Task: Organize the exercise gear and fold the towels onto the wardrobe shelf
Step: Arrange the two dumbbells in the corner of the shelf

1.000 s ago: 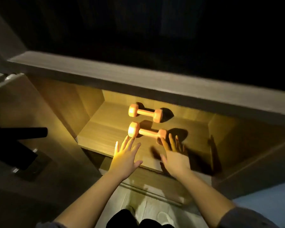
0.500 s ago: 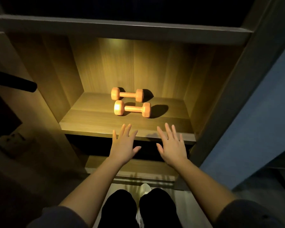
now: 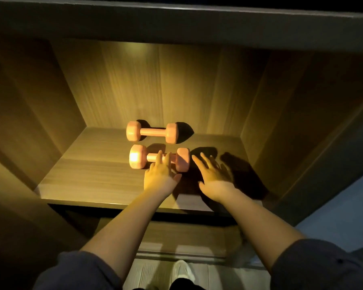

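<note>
On the lamp-lit wooden wardrobe shelf, the near salmon-pink hex-ended dumbbell, laid just before the rear dumbbell, is overlapped by the left hand, fingers straight, nothing clasped. The right hand is spread and empty just beside it. Gear-arranging is judged the step in hand; a wrap round the handle is called for next.

Wooden shelf bears far dumbbell and near dumbbell, seemingly parallel.
</note>
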